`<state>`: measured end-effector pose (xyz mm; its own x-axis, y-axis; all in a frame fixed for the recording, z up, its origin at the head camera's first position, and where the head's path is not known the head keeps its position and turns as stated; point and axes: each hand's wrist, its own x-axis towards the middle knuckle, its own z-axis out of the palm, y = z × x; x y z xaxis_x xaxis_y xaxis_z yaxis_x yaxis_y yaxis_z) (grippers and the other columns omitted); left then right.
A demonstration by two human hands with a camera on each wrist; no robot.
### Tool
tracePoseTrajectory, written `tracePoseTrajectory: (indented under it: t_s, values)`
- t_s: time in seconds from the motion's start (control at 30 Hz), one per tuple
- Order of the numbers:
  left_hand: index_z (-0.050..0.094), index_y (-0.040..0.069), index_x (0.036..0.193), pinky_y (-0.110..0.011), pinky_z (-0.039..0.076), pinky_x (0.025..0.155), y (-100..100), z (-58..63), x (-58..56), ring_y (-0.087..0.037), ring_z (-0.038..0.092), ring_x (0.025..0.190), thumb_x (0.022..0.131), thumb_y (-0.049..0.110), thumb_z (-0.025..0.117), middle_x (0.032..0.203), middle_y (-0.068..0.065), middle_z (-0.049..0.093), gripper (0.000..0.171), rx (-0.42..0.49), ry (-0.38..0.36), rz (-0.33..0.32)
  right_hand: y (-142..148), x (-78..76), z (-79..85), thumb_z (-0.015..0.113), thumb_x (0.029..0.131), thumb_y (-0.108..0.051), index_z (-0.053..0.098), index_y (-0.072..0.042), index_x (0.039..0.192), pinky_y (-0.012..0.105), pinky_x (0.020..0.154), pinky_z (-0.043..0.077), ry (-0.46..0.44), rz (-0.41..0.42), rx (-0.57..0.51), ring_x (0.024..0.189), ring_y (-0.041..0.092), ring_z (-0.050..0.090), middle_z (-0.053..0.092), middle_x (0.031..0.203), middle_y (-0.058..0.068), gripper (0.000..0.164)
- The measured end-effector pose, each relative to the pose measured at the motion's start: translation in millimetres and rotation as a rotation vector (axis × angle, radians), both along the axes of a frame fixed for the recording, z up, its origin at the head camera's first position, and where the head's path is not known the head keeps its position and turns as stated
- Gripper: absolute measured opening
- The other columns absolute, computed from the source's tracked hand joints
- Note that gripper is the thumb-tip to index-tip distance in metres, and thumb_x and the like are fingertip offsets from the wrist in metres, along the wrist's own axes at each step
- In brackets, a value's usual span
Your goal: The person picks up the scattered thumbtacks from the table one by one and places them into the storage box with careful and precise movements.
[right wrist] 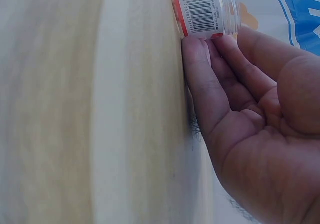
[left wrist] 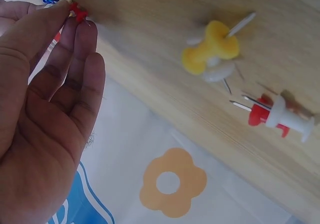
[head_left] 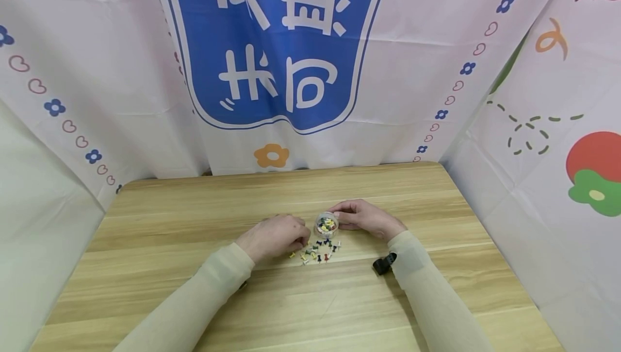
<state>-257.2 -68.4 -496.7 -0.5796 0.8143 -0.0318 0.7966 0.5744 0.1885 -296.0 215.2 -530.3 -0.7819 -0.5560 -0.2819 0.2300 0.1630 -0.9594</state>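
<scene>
Fingers of the left hand [head_left: 276, 236] pinch a red push pin [left wrist: 79, 13] at their tips, the others loosely extended, as we see from the left wrist. Just to the right, loose push pins [head_left: 319, 258] in yellow, white, green, dark blue and red lie scattered on the table [head_left: 291, 309]. Beyond them we find a clear round jar [right wrist: 229, 8] standing upright, holding yellow, white, red and green pins, with a barcode label [right wrist: 200, 13] on its wall. The right hand [head_left: 366, 218] grips the jar's right side with bent fingers, close against it.
</scene>
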Motion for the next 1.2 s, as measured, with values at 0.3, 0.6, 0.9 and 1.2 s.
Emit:
tracePoseTrajectory:
  t_s: [0.3, 0.6, 0.9, 1.2]
  values:
    - [0.072, 0.022, 0.089, -0.024, 0.051, 0.068, -4, 7.0, -2.8, -0.005, 0.055, 0.074, 0.093, 0.013, 0.074, 0.085, 0.012, 0.060, 0.010, 0.047, -0.032, 0.020, 0, -1.3, -1.7, 0.056, 0.105, -0.007, 0.060, 0.001, 0.140, 0.039, 0.102, 0.052, -0.003, 0.007, -0.002, 0.126, 0.031, 0.062, 0.061, 0.141, 0.017, 0.035]
    - [0.072, 0.023, 0.092, -0.023, 0.051, 0.067, -5, 16.6, -8.0, -0.005, 0.057, 0.074, 0.095, 0.018, 0.075, 0.086, 0.014, 0.060, 0.007, 0.093, -0.064, 0.091, 0, -1.2, -1.1, 0.056, 0.105, -0.006, 0.060, 0.001, 0.140, 0.039, 0.102, 0.052, -0.001, 0.007, -0.004, 0.125, 0.031, 0.062, 0.060, 0.141, 0.017, 0.036]
    - [0.075, 0.024, 0.097, -0.024, 0.052, 0.069, 0, 20.0, -12.7, -0.005, 0.058, 0.077, 0.099, 0.020, 0.069, 0.092, 0.016, 0.061, 0.007, 0.151, -0.066, 0.124, 0, -1.1, -0.8, 0.055, 0.106, -0.006, 0.059, 0.001, 0.141, 0.038, 0.102, 0.052, 0.006, 0.014, 0.002, 0.126, 0.030, 0.061, 0.060, 0.142, 0.016, 0.036]
    - [0.075, 0.022, 0.102, -0.024, 0.053, 0.075, 15, 25.4, -17.4, -0.004, 0.059, 0.083, 0.097, 0.022, 0.072, 0.097, 0.015, 0.063, 0.005, 0.171, -0.030, 0.109, 1, -1.0, -0.8, 0.056, 0.106, -0.008, 0.059, 0.000, 0.142, 0.038, 0.102, 0.052, 0.008, 0.015, 0.005, 0.127, 0.031, 0.061, 0.059, 0.143, 0.017, 0.037]
